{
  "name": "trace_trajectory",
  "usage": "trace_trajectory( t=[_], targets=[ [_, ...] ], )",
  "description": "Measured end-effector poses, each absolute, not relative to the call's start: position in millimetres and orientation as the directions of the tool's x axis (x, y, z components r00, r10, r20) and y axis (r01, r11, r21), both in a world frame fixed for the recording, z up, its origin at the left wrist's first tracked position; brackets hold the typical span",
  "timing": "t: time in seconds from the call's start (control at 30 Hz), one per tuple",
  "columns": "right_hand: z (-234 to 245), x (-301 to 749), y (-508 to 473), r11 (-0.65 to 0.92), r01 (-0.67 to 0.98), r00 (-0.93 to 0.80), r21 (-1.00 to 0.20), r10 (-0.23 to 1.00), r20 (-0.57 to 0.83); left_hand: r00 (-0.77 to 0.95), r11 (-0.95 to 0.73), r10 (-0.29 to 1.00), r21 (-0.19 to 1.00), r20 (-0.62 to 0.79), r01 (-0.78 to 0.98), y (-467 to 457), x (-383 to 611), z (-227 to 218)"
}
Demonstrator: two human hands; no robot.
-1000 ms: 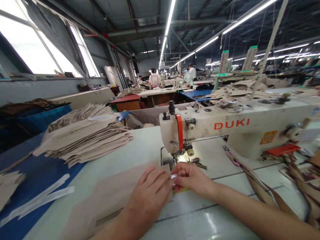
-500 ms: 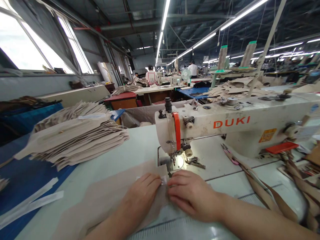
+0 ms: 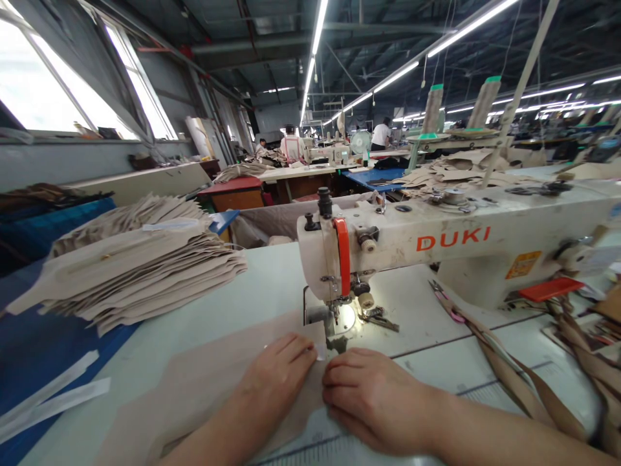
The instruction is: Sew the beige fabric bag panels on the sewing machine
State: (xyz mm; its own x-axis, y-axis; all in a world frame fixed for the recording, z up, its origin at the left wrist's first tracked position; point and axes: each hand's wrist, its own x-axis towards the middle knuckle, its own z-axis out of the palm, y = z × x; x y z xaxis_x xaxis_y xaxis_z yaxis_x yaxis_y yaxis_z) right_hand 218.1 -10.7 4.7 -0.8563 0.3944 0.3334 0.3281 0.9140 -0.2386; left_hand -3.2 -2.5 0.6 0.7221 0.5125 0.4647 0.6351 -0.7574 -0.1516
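Note:
A flat beige fabric piece (image 3: 208, 369) lies on the pale machine table, its far corner close to the needle area of the sewing machine (image 3: 324, 259). My left hand (image 3: 279, 375) rests on that corner with its fingers pressed together, pinching the fabric. A small bit of white strip (image 3: 320, 351) shows just past its fingertips. At the fabric's right edge, my right hand (image 3: 373, 395) has its fingers curled closed on the edge; its fingertips are partly hidden. Both hands are on the near side of the presser foot, and the lit needle plate (image 3: 345, 318) is uncovered.
A thick stack of beige fabric pieces (image 3: 145, 265) stands at left, with white strips (image 3: 63, 404) nearer me. Pink-handled snips (image 3: 453, 310) and beige straps (image 3: 514, 375) lie at right. Thread cones (image 3: 433, 110) stand behind the machine; people work in the distance.
My right hand has come slightly nearer to me, down along the fabric's edge. The left hand has barely moved and stays on the corner. The view has shifted a little.

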Motion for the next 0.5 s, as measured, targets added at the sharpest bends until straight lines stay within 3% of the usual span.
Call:
trace_trajectory(
  t=[0.5],
  targets=[
    [3.9,218.2,-9.9,0.909,0.326,-0.848,-0.261,0.403,0.345,0.726,-0.772,0.508,-0.129,0.463,0.623,-2.4,-5.1,-6.4]
  ],
)
